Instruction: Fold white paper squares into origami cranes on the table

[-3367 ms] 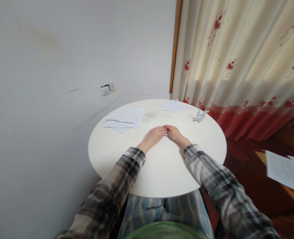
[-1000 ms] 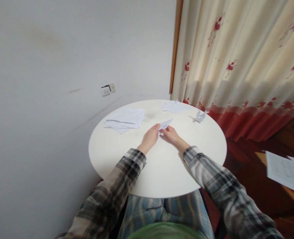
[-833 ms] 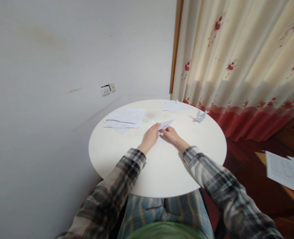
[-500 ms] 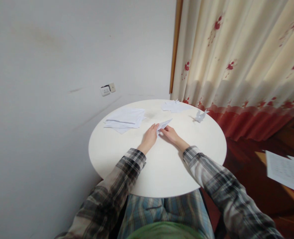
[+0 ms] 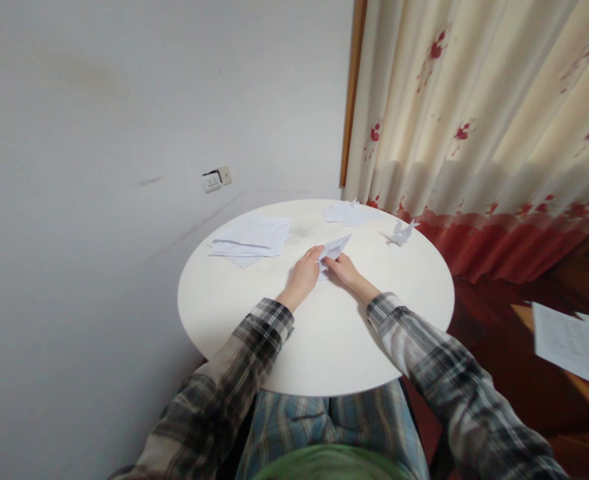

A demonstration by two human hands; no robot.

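A small folded white paper piece [image 5: 335,246] with a pointed tip sticks up and to the right between my two hands, just above the round white table [image 5: 324,347]. My left hand [image 5: 304,273] pinches its near left edge with closed fingers. My right hand [image 5: 342,268] grips its near right side, fingers curled on it. Both plaid sleeves reach in from below.
A stack of white sheets [image 5: 252,240] lies at the table's far left. More folded paper pieces [image 5: 347,213] sit at the far edge, and a finished paper crane [image 5: 401,233] at the far right. A curtain [image 5: 474,133] hangs right; printed sheets [image 5: 572,343] lie on the floor.
3.4 s ago both hands pressed the paper flat on the table. Now the folded piece is lifted between them, its tip raised and slightly wider than half a second ago.
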